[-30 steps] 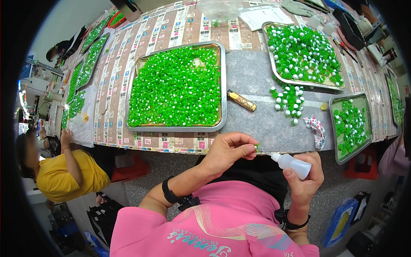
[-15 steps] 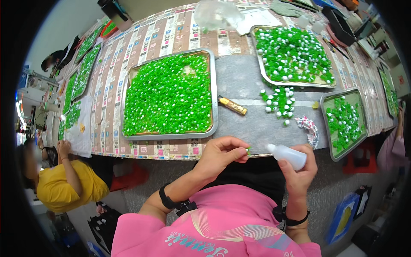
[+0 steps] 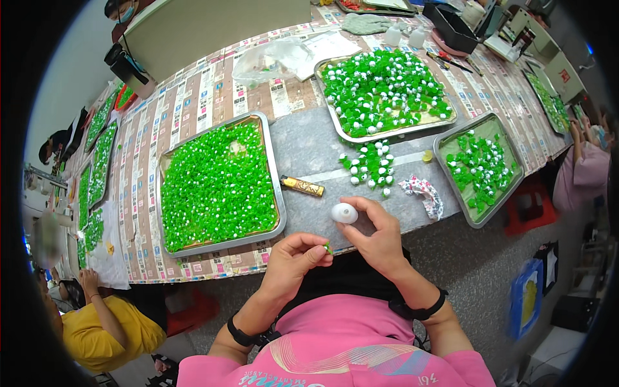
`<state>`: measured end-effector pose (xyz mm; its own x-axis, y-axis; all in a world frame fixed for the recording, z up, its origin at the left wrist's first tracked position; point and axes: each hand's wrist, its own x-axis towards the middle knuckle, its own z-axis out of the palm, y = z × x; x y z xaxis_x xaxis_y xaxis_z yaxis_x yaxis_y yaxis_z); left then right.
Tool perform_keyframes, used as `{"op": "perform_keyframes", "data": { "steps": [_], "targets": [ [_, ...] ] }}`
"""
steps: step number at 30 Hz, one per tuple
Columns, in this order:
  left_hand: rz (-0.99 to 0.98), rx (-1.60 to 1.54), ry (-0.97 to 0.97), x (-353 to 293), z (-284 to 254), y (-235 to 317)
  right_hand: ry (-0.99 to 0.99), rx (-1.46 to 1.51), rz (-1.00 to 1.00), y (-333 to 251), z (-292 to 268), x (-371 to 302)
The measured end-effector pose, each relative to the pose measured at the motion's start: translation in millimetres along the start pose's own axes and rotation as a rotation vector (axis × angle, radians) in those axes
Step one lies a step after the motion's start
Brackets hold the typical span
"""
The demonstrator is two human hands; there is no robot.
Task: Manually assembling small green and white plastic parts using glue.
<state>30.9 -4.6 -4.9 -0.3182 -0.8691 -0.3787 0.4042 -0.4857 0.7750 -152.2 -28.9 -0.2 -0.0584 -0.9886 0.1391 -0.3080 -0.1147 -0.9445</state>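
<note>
My left hand (image 3: 291,263) pinches a small green piece (image 3: 328,248) between thumb and fingertips, just past the table's front edge. Close by on the right, my right hand (image 3: 379,233) grips a white squeeze bottle (image 3: 343,213), which shows nearly end-on. Bottle and green piece are apart. To the left lies a metal tray (image 3: 282,216) full of small green pieces with white dots. Beyond the bottle, a loose cluster of green pieces with white balls (image 3: 373,164) rests on a grey cloth (image 3: 309,145). A yellow-and-black lighter-shaped object (image 3: 302,186) lies between tray and bottle.
A second tray (image 3: 348,137) of white-balled green pieces stands at the back, a smaller tray (image 3: 478,224) at right. A flowered fabric band (image 3: 423,193) lies near the front edge. A plastic bag (image 3: 264,62) sits at the back. A person in a yellow shirt (image 3: 116,332) works at left.
The whole view has shifted. My right hand has turned the bottle from lying sideways, nozzle toward the left hand, to nearly end-on. My left hand still pinches the green piece.
</note>
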Motion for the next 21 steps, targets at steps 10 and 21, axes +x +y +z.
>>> {"op": "perform_keyframes", "data": {
  "steps": [10, 21],
  "targets": [
    [-0.058, 0.004, -0.061, 1, 6, 1, 0.16, -0.516, -0.29, 26, -54, 23],
    [-0.084, -0.082, -0.071, 2, 13, 3, 0.047, -0.208, -0.061, 0, -45, 4]
  ]
}}
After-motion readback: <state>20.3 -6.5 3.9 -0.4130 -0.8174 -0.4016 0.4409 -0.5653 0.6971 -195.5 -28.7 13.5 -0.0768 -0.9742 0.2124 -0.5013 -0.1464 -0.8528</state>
